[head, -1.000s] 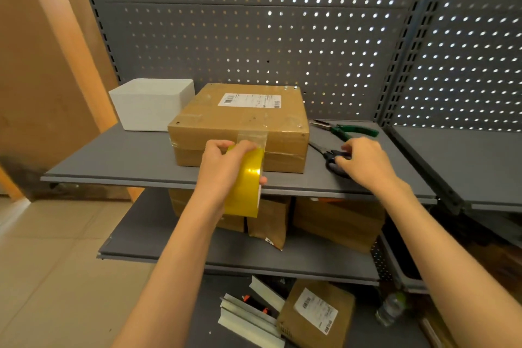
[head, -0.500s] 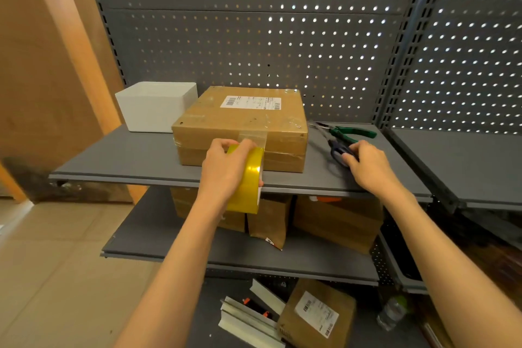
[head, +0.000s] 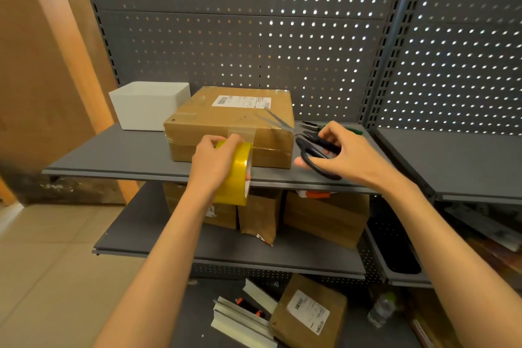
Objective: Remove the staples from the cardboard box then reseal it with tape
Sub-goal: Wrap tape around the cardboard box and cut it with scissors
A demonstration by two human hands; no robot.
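Label text on cardboard box (head: 230, 118) unreadable. Left hand (head: 212, 161) gripping yellow tape roll (head: 236, 174); right hand (head: 343, 153) holding scissors (head: 313, 147). White bin (head: 147, 106) far left.

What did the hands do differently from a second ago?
The right hand took hold of the black scissors that lay on the shelf and lifted them toward the cardboard box. The left hand still holds the yellow tape roll at the box's front; the box has not moved.

Dim, warm light; bright daylight dots glare through the pegboard (head: 282, 37) holes, edges bow outward, focus stays mostly sharp.
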